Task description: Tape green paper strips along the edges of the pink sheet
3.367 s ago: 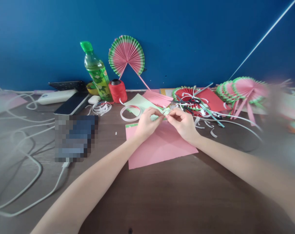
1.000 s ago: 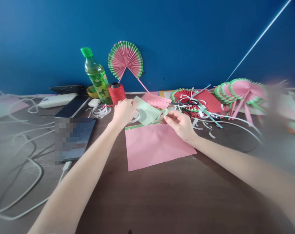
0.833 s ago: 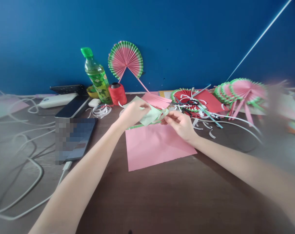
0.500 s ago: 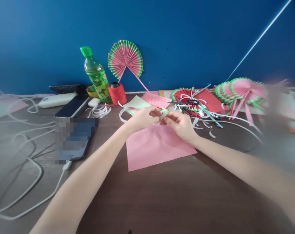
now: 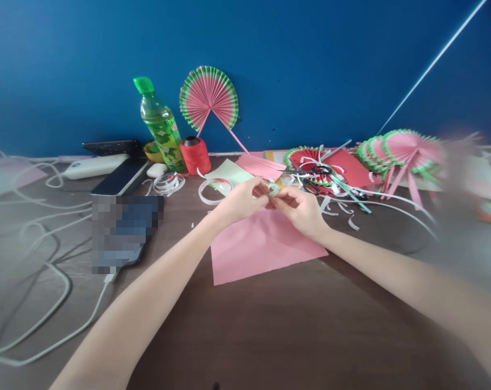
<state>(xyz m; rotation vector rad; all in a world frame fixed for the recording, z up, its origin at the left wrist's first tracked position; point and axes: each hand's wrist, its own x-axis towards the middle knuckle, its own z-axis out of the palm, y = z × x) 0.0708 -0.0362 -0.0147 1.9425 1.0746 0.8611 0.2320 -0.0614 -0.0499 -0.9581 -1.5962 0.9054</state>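
Over the far part of a pink paper sheet (image 5: 265,249), my left hand (image 5: 245,201) and my right hand (image 5: 300,210) meet fingertip to fingertip. Both pinch a small pale green piece (image 5: 274,189), perhaps a little roll; its exact kind is too small and covered to tell. Just beyond lie a pale green paper sheet (image 5: 229,172) and a pleated pink paper (image 5: 259,167). A white tape ring (image 5: 204,192) rests left of my left hand. Scissors with black handles (image 5: 311,186) lie among white strips behind my right hand.
A pink-green paper fan (image 5: 208,100) leans on the blue wall. Beside it stand a green-capped bottle (image 5: 162,130) and a red thread spool (image 5: 195,157). On the left are a phone (image 5: 133,233) and white cables (image 5: 66,338). More folded fans (image 5: 407,149) lie at right.
My left hand has shifted very slightly to the right and down, and the pale green piece has turned a little between the fingers. Everything else stays put.
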